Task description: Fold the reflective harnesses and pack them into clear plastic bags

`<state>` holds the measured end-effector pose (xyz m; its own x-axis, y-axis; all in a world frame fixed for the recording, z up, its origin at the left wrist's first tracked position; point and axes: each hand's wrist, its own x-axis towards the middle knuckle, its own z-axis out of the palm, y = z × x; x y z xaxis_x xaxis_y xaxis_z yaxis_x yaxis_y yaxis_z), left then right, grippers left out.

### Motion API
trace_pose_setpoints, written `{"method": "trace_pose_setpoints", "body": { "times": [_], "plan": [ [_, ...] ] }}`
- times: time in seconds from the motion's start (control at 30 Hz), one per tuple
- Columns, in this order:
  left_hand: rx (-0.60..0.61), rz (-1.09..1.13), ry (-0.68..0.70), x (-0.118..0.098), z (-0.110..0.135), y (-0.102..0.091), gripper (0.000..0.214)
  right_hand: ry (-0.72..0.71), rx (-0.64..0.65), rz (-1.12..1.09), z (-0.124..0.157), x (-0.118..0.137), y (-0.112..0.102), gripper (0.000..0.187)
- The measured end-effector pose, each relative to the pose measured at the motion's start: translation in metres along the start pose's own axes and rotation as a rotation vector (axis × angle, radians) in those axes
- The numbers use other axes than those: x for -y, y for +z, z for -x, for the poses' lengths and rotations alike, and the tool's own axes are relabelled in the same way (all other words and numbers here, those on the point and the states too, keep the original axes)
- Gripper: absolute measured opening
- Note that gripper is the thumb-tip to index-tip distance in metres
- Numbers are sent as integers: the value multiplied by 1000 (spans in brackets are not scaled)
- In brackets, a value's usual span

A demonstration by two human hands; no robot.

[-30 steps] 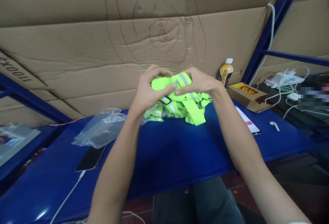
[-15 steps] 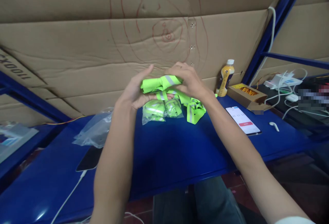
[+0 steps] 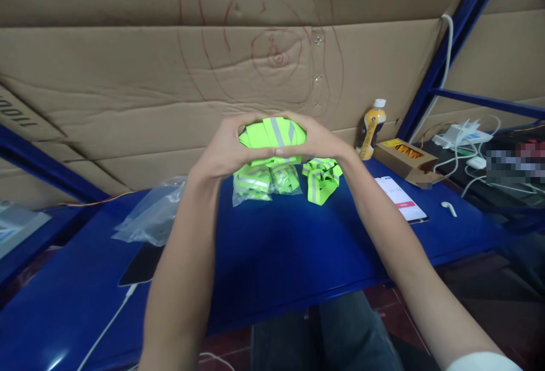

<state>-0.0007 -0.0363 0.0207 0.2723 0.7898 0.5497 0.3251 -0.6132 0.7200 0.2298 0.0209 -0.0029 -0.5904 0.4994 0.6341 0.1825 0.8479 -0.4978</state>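
Between both hands is a folded bundle of neon-yellow reflective strap (image 3: 272, 134) with grey stripes. My left hand (image 3: 227, 147) wraps its left end, thumb along the near side. My right hand (image 3: 317, 137) grips the right end the same way, and the two thumbs almost meet at the front. Just below the bundle, clear plastic bags with neon straps (image 3: 253, 182) lie on the blue table (image 3: 293, 246). A loose, tangled reflective strap (image 3: 321, 181) rests to their right, near my right wrist. The far fingers of both hands are partly hidden behind the bundle.
On the left lie an empty clear plastic bag (image 3: 153, 212) and a dark phone (image 3: 142, 263) on a white cable. To the right are a lit phone (image 3: 402, 201), a white earbud (image 3: 448, 209), a drink bottle (image 3: 372, 130) and an open cardboard box (image 3: 406, 158). A cardboard wall (image 3: 128, 76) stands behind.
The strap is now gathered into a compact bundle, its trailing part no longer hanging toward the loose strap. Both hands have closed around its ends, where the left thumb was raised before.
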Motion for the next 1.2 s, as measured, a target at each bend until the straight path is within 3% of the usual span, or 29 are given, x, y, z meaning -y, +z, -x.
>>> {"method": "trace_pose_setpoints", "body": {
  "times": [0.2,0.33,0.47,0.67,0.73,0.83,0.97,1.13,1.2],
  "plan": [
    [12,-142,155,-13,1,7,50,145,11,-321,4,-1,1,80],
    [-75,-23,138,-9,2,11,47,151,-9,-435,3,1,4,74],
    [-117,261,-16,-4,-2,22,43,50,-88,-261,-2,4,2,71],
    [-12,549,-428,-3,-6,24,47,-107,-134,149,-4,-1,8,55],
    [13,576,-484,1,0,18,45,-126,-131,199,-2,-2,16,43],
    [-60,570,-506,11,18,14,44,-188,-138,171,7,4,31,39],
    [-170,450,-376,25,55,26,48,-124,-155,-33,36,19,58,56],
    [-106,-76,-21,39,91,57,56,304,-453,-324,83,17,94,58],
    [-41,-227,131,48,99,68,54,449,-499,-514,94,10,104,60]
  ]
}}
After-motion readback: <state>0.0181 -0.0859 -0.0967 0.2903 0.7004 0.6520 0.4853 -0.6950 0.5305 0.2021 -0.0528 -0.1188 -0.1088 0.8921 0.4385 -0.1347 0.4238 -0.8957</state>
